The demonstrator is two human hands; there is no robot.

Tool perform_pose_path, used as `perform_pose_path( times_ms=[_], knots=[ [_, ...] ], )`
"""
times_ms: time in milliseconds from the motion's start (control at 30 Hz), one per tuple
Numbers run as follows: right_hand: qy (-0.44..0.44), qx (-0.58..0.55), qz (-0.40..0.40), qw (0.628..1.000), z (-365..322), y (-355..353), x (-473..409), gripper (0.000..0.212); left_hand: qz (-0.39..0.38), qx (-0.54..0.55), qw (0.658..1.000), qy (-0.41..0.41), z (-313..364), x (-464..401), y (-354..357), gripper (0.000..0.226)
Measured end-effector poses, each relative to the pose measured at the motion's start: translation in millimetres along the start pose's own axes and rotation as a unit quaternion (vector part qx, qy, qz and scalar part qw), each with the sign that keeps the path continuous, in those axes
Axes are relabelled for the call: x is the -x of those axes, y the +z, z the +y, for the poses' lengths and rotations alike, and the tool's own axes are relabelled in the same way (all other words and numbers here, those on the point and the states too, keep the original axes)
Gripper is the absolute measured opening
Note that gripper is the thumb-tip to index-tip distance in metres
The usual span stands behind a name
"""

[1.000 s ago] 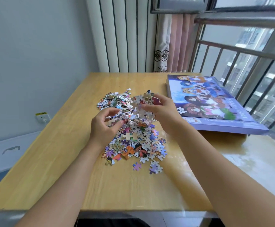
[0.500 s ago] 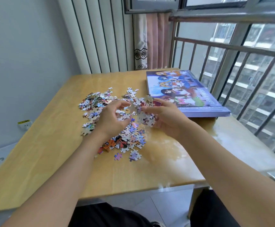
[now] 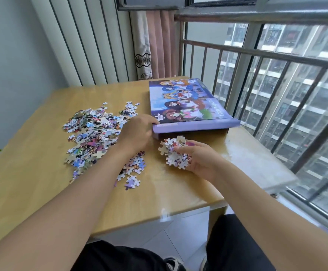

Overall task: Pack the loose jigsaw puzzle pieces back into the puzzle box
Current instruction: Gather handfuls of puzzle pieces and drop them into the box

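Observation:
A heap of loose jigsaw pieces lies spread over the left half of the wooden table. The purple puzzle box, with a cartoon picture on its lid, sits at the table's far right. My left hand grips the near left corner of the lid, and that edge looks slightly raised. My right hand holds a handful of pieces just above the table, in front of the box. A single piece lies on the lid near my left fingers.
A metal railing and window run along the table's right side. A white radiator and a pink curtain stand behind the table. A few stray pieces lie near the front of the heap.
My left hand left the heap and took hold of the box lid's corner. My right hand carried its handful of pieces rightward, in front of the box. The view turned right.

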State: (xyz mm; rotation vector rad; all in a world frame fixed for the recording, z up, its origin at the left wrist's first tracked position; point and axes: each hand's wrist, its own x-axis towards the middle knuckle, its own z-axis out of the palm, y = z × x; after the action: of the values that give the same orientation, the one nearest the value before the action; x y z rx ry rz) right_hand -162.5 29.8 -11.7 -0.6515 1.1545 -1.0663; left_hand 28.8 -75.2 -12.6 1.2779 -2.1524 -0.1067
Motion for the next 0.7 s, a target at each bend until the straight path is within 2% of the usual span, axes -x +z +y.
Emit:
perform_pose_path(
  times_ms=[67,200,300,533,633,700],
  knots=[
    [0.012,-0.022,0.024,0.999,-4,-2,-4,0.025,0.043,0.027,0.999,-0.014,4,-7,-2,0.017],
    [0.031,-0.065,0.016,0.997,-18,-1,-14,0.036,0.086,0.087,0.992,-0.031,16,-22,-13,0.024],
    [0.03,-0.108,0.031,0.993,-39,0,-17,0.025,0.096,0.097,0.99,-0.038,21,-29,-19,0.021],
    [0.037,-0.151,0.071,0.985,-68,1,-23,0.017,0.092,0.106,0.989,-0.037,29,-31,-24,0.019],
    [0.022,-0.163,0.079,0.983,-76,4,-28,0.006,0.083,0.115,0.989,-0.031,30,-33,-26,0.02],
    [-0.001,-0.171,0.088,0.981,-84,7,-37,0.009,0.079,0.117,0.989,-0.031,31,-35,-27,0.02]
  ],
)
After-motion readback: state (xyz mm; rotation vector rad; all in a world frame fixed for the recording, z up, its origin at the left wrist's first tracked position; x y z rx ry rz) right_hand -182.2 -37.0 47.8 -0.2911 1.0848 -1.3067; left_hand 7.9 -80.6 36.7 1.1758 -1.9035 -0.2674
